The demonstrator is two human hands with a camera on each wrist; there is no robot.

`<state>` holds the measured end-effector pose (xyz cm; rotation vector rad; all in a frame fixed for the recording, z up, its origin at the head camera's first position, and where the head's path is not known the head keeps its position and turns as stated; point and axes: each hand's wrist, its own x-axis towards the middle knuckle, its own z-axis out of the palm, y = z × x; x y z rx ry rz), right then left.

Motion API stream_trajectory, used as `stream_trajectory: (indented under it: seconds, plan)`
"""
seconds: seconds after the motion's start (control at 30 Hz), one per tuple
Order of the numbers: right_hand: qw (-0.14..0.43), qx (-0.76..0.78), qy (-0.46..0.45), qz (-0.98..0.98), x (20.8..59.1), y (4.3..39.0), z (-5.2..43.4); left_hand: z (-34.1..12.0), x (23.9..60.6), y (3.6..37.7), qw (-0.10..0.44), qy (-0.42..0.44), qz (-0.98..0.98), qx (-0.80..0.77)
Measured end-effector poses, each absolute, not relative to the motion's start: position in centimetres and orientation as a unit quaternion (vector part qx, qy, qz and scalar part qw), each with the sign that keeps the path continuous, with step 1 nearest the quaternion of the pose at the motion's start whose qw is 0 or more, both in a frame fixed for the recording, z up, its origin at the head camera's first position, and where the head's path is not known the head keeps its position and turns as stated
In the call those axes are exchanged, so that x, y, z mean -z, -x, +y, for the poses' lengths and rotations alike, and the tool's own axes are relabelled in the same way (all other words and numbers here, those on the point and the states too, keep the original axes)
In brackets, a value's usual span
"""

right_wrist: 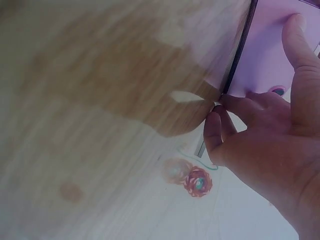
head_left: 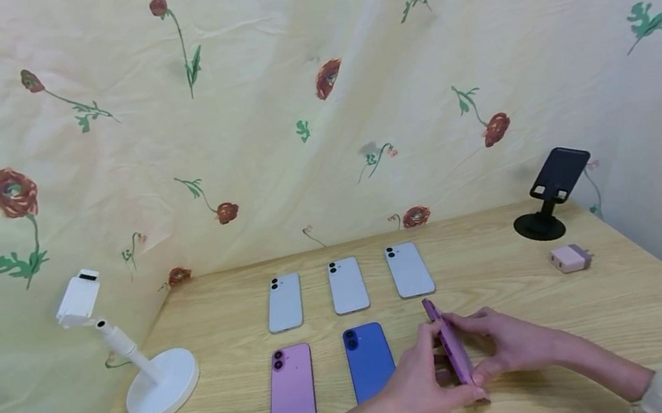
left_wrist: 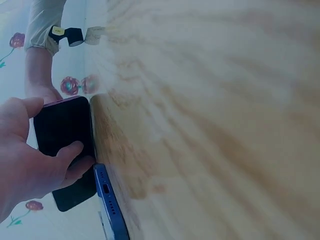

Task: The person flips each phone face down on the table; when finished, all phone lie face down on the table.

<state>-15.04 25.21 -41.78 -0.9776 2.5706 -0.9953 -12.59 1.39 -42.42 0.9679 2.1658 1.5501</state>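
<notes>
Both hands hold one purple phone (head_left: 450, 345) on its long edge on the counter (head_left: 637, 304), at the right end of the near row. Left hand (head_left: 422, 381) clamps it from the screen side, thumb and fingers curled round it; the left wrist view shows the dark screen (left_wrist: 62, 135) under the thumb. Right hand (head_left: 506, 344) pinches it from the back side, fingers on the purple rear face (right_wrist: 270, 55).

Near row, flat, backs up: pink phone (head_left: 292, 388), blue phone (head_left: 368, 360) just beside the left hand. Far row: three pale phones (head_left: 347, 285). White stand (head_left: 137, 361) at left; black stand (head_left: 549, 200) and a charger (head_left: 570, 258) at right, well apart from the hands.
</notes>
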Motion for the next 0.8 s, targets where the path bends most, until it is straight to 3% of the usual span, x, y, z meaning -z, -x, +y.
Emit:
stream_trajectory:
  seconds: [0.8]
  plan:
    - [0.109, 0.319, 0.294, 0.894, 41.80, 14.72, 24.42, 0.57, 42.18, 12.73, 0.120, -0.297, 0.825, -0.466]
